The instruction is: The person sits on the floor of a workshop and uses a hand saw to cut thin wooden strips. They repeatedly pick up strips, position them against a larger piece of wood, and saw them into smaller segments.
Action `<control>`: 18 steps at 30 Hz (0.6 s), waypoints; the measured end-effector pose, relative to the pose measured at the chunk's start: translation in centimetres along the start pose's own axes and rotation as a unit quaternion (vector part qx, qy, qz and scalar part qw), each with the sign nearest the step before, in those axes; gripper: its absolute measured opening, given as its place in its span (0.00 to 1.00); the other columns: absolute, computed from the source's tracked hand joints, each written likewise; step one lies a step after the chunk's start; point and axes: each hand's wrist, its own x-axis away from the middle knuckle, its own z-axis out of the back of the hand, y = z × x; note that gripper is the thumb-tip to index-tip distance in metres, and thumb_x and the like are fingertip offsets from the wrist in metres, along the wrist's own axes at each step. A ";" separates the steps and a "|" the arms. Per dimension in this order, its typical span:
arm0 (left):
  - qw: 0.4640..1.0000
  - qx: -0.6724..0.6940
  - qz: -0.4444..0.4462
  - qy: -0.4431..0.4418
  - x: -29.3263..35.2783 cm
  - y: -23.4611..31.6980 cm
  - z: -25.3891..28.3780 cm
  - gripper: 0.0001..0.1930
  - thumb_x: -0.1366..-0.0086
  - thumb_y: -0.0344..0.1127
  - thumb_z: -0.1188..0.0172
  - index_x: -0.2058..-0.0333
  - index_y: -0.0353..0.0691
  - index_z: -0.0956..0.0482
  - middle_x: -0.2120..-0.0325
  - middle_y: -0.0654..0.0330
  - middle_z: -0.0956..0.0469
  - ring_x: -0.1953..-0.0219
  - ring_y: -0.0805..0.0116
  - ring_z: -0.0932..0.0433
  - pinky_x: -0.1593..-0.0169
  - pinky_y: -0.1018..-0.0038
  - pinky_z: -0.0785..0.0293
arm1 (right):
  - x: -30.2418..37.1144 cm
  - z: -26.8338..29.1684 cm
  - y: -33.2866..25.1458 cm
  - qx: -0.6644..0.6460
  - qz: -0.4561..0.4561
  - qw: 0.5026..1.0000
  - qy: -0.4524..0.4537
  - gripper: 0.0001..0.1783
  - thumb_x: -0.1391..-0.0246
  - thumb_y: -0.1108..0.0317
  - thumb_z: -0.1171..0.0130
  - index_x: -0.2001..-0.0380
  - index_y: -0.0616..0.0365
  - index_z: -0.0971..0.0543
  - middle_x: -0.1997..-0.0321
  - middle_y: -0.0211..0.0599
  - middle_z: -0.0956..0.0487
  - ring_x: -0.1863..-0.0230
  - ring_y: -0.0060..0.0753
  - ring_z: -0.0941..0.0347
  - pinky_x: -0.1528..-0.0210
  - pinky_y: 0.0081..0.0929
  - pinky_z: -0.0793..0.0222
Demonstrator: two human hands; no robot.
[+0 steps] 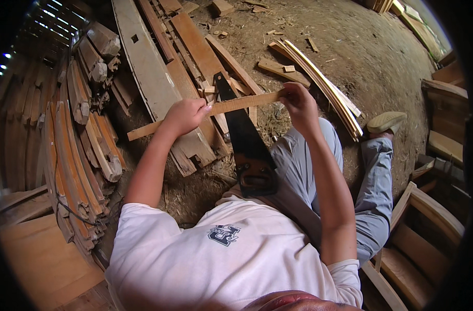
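A thin, light-brown wooden strip is held crosswise in front of me. My left hand is closed round it left of its middle, and the strip's free end sticks out beyond my wrist. At the other end, my right hand pinches the strip between thumb and fingers. Below the strip lies a handsaw with a dark blade, its tip pointing away from me. The saw's brown handle is close to my lap, beside my grey trouser leg. Part of the blade is covered by the strip.
Long boards lie on the dirt floor ahead. Stacked timber stands at left, near a flat wooden panel. Thin curved strips lie beyond my right hand. Wooden frames line the right side. Offcuts and shavings are scattered about.
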 end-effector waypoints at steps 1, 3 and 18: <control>1.000 0.005 0.011 -0.005 0.0 -0.6 -0.2 0.21 0.24 0.49 0.46 0.66 0.34 0.21 0.72 0.41 0.20 0.66 0.37 0.20 0.61 0.51 0.27 | 0.0 -0.4 0.3 -0.005 -0.007 1.000 -0.001 0.22 0.43 0.83 0.32 0.45 0.64 0.22 0.52 0.43 0.13 0.50 0.33 0.13 0.47 0.29 0.18; 0.999 0.025 0.039 -0.004 0.3 -1.7 -0.8 0.21 0.24 0.49 0.45 0.65 0.34 0.21 0.73 0.41 0.20 0.66 0.38 0.20 0.61 0.51 0.27 | 0.0 -1.2 0.8 -0.018 -0.021 1.000 -0.002 0.21 0.42 0.83 0.33 0.46 0.65 0.21 0.52 0.42 0.13 0.50 0.33 0.14 0.46 0.29 0.19; 0.997 0.020 0.002 0.079 1.1 -4.5 -4.1 0.18 0.27 0.47 0.39 0.66 0.35 0.18 0.70 0.46 0.19 0.64 0.41 0.19 0.59 0.53 0.24 | 0.2 -3.4 2.7 -0.126 -0.123 0.984 -0.026 0.14 0.35 0.75 0.34 0.48 0.68 0.18 0.54 0.42 0.12 0.56 0.29 0.13 0.52 0.26 0.18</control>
